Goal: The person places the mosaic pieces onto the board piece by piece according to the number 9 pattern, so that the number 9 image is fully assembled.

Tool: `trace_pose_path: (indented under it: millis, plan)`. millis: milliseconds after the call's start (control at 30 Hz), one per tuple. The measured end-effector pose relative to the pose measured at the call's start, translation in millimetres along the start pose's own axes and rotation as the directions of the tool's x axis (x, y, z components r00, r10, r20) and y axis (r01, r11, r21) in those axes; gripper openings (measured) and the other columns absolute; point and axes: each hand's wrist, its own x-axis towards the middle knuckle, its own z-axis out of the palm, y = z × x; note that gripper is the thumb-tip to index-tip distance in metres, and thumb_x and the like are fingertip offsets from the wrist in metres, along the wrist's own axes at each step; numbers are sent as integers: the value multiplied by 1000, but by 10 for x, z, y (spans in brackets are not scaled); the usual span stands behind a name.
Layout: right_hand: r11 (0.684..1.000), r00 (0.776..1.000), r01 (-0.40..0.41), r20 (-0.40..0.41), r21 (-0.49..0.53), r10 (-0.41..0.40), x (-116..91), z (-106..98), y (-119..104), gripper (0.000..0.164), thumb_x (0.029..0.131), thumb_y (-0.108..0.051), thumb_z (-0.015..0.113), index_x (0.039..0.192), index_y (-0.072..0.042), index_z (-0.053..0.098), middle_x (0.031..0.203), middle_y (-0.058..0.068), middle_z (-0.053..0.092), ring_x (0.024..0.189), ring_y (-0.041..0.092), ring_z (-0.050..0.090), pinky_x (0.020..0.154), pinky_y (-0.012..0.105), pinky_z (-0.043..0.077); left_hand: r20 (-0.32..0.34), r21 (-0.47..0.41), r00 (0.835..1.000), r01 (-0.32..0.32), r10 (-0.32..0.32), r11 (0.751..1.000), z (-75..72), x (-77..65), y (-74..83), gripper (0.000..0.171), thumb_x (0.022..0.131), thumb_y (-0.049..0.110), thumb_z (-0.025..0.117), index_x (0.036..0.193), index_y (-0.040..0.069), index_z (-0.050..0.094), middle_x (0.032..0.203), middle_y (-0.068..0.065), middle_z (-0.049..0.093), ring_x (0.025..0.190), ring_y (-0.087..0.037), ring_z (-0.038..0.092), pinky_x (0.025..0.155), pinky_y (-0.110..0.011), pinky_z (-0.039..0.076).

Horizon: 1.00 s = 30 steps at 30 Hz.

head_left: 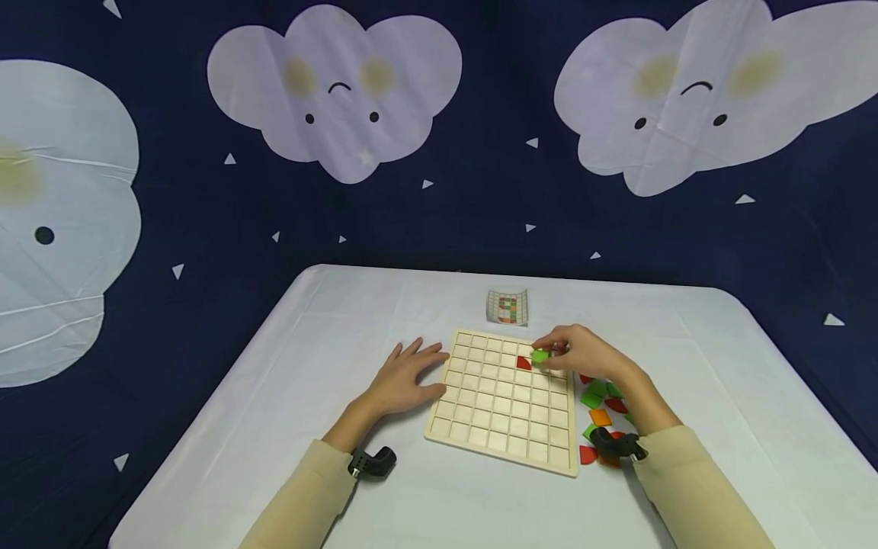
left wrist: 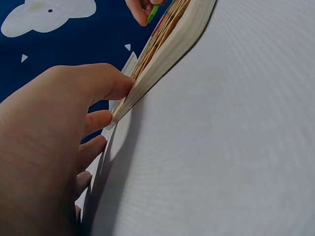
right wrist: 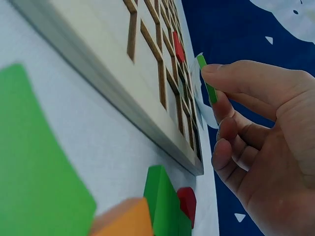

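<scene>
A wooden grid board (head_left: 504, 404) lies on the white table, with one red quarter-round tile (head_left: 523, 363) in a cell near its far side. Between thumb and fingers my right hand (head_left: 583, 352) pinches a green square tile (right wrist: 207, 78), held over the cells just right of the red tile. In the right wrist view the green tile is tilted on edge, above the board's surface. My left hand (head_left: 406, 381) rests at the board's left edge with fingers spread; in the left wrist view its thumb (left wrist: 115, 86) touches the rim.
Beyond the board lies a small pattern card (head_left: 507, 307) showing a coloured grid. Loose green, red and orange tiles (head_left: 600, 417) are heaped right of the board, partly under my right forearm. A dark blue cloth with clouds (head_left: 336, 91) hangs behind the table.
</scene>
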Motion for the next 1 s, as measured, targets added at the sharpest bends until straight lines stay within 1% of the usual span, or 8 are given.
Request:
trace_pose_path:
  millis: [233, 333, 533, 633, 833, 1000]
  plan:
    - [1000, 1000, 24, 16, 18, -24, 45, 34, -17, 40, 83, -24, 76, 119, -7, 69, 97, -1, 64, 78, 21, 51, 62, 34, 46, -6, -5, 1000, 3, -3, 1000, -9, 1, 0, 61, 85, 53, 59, 140, 28, 51, 151, 7, 37, 144, -22, 18, 115, -47, 4]
    - [999, 999, 45, 26, 30, -46, 57, 44, -23, 39, 84, -21, 75, 119, -4, 68, 97, 1, 64, 77, 20, 53, 62, 33, 47, -5, -6, 1000, 1, -1, 1000, -6, 3, -2, 61, 85, 52, 59, 140, 28, 51, 151, 7, 37, 144, -22, 18, 115, -47, 4]
    - [997, 996, 80, 25, -1, -80, 108, 80, -26, 37, 83, -18, 75, 117, -5, 69, 96, -1, 64, 76, 17, 55, 63, 30, 49, 3, -7, 1000, 6, -6, 1000, -8, -1, 2, 61, 85, 53, 59, 140, 28, 51, 151, 8, 36, 144, -22, 17, 115, -47, 4]
    - [995, 995, 98, 31, -8, -98, 130, 101, -34, 37, 84, -18, 75, 118, -5, 69, 96, -2, 63, 77, 16, 55, 64, 31, 49, 2, -6, 1000, 6, -6, 1000, -8, -2, 3, 61, 85, 52, 59, 140, 28, 51, 151, 8, 36, 144, -22, 17, 115, -47, 4]
    - [994, 993, 109, 45, -6, -108, 160, 130, -69, 37, 84, -18, 75, 118, -4, 69, 95, 0, 63, 79, 15, 57, 68, 32, 50, -1, -11, 1000, -3, 3, 1000, -12, -4, 10, 60, 85, 52, 59, 140, 27, 52, 151, 6, 37, 143, -23, 18, 115, -49, 5]
    - [995, 994, 101, 47, -20, -100, 193, 147, -61, 38, 84, -19, 75, 118, -5, 69, 94, -3, 62, 79, 14, 58, 69, 32, 51, -2, -7, 1000, -1, 0, 1000, -10, -3, 13, 61, 85, 52, 59, 140, 27, 52, 150, 7, 37, 143, -23, 18, 115, -48, 5]
